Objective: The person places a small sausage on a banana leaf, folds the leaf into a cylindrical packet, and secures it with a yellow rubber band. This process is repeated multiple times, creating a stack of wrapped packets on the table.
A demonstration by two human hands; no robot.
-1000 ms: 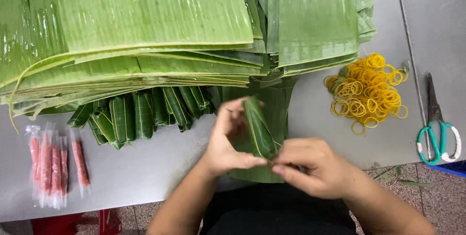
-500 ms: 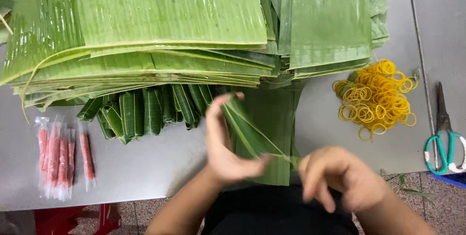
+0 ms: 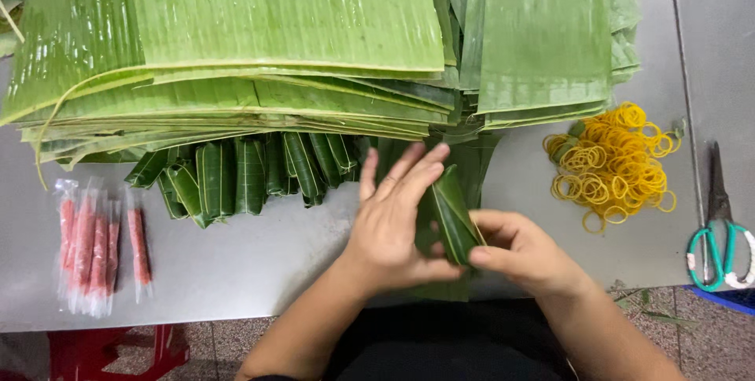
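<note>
Near edge of the grey table (image 3: 236, 271), centre: both hands work one folded leaf parcel (image 3: 454, 220). Parcel's long axis runs diagonal, near-right to far-left; far tip sits approx. by the left fingertips, near end is buried in the right hand's grip. It lies over a flat leaf piece (image 3: 472, 162) spread on the table.

Left hand (image 3: 397, 228): fingers nearly straight and together, palm laid flat against the parcel's left face, thumb tucked under toward the right hand. Pressing, not gripping.

Right hand (image 3: 523, 254): curled, thumb and forefinger pinched on the parcel's near-right end.

Vs. 0.5 s ago: then the leaf was a loose narrow strip stretched between the hands, left hand raised on edge, right hand a closed fist further near-right. Now the leaf is folded compact, left hand flattened on it, hands close together & touching.

Left, near side: clear packets w/ pink sausage sticks (image 3: 94, 243), well apart from the hands. Further back, a row of finished wrapped parcels (image 3: 244, 173), ends pointing near, tucked under the big stack of banana leaves (image 3: 283, 27) filling the far side. Right: pile of yellow rubber bands (image 3: 617, 165); far right, scissors w/ teal handles (image 3: 720, 228).
</note>
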